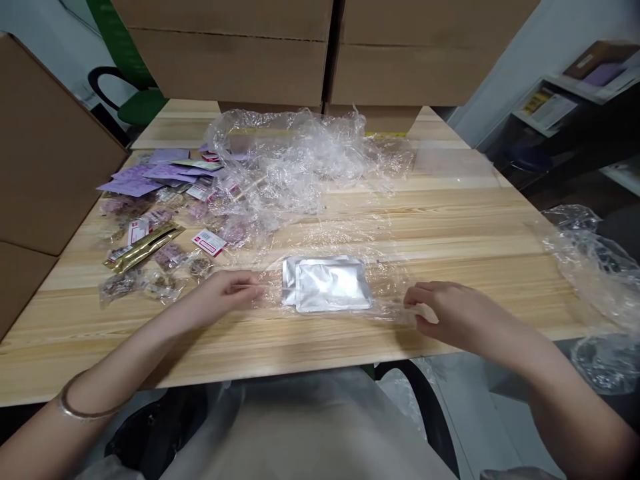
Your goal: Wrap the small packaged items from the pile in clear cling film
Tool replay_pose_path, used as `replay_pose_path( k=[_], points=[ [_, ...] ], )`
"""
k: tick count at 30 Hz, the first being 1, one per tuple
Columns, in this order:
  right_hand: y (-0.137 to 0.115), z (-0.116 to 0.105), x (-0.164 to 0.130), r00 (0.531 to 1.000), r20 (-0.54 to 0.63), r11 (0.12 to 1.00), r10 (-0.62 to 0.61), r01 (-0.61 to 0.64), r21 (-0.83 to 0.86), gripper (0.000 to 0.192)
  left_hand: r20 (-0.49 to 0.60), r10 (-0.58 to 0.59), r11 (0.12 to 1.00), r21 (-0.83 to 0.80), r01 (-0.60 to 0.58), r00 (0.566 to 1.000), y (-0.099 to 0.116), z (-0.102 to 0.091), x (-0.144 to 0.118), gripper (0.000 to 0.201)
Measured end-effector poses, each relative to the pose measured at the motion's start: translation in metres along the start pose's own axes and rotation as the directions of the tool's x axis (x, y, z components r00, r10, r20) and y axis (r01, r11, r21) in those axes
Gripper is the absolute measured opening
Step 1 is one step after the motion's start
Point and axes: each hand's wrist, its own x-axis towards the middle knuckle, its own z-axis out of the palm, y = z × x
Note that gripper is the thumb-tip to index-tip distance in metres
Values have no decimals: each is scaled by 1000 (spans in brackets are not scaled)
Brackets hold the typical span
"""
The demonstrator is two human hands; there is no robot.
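Two silver pouches [334, 287] overlap flat near the front edge of the surface [475, 247], about mid-length, between the hands. Left hand [227, 293]: fingers nearly closed, pinching clear film [390, 310] just left of the pouches. Right hand [453, 313]: thumb and fingers close together on the same film, right side, by the front edge. Gripping both sides probably keeps the film spread and stops it bunching; whether it runs over or under the pouches, can't tell. Crumpled film [340, 153] lies toward the far edge, probably leaving the front for handwork. Toward the left edge: purple packets [135, 179], gold packet [145, 248], label card [209, 242], small clear packets [160, 285], loosely heaped, likely kept within left-hand reach.
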Motion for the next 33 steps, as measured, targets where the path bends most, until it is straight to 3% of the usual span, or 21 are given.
replay_pose_path(
  k=[3, 6, 11, 13, 16, 21, 24, 26, 27, 28, 30, 32, 33],
  points=[
    [17, -3, -2, 987, 93, 990, 130, -134, 36, 19, -156, -74, 983, -177, 46, 985, -6, 10, 2, 41],
    [27, -6, 3, 972, 118, 975, 202, -211, 72, 3, -310, -117, 974, -220, 49, 944, -9, 18, 4, 39],
    [28, -2, 29, 949, -75, 925, 306, -277, 261, 24, -453, -106, 989, -139, 47, 885, -22, 25, 10, 37],
    [24, 5, 41, 910, -132, 907, 394, -362, 216, 24, -483, -74, 997, -40, 63, 872, -25, 27, 12, 34],
    [17, 17, 56, 841, -201, 865, 502, -496, 82, 26, -497, -8, 951, 263, 160, 868, -23, 27, 13, 30],
    [30, 36, 67, 784, -266, 823, 560, -563, 73, 28, -438, -68, 637, 673, 377, 896, -13, 31, 12, 37],
    [55, 37, 59, 832, -264, 870, 488, -441, 219, 39, -471, 25, 541, 748, 384, 882, -15, 36, 6, 40],
    [66, 29, 44, 861, -312, 898, 402, -304, 319, 60, -527, 245, 512, 783, 353, 814, -16, 40, 1, 43],
    [65, 24, 36, 854, -373, 912, 364, -245, 329, 70, -517, 385, 501, 813, 297, 765, -17, 42, -2, 46],
    [61, 18, 27, 831, -460, 936, 312, -186, 299, 77, -455, 519, 484, 854, 190, 723, -16, 44, -3, 51],
    [39, 11, 14, 797, -594, 988, 111, -21, 156, 75, -220, 704, 412, 901, -136, 675, -10, 50, -3, 58],
    [10, 14, 11, 822, -526, 961, -217, 276, 35, 72, 39, 735, 358, 826, -436, 677, -3, 55, 3, 61],
    [-3, 19, 13, 830, -438, 919, -344, 393, 23, 74, 124, 704, 372, 774, -512, 699, 1, 57, 7, 61]
  ],
)
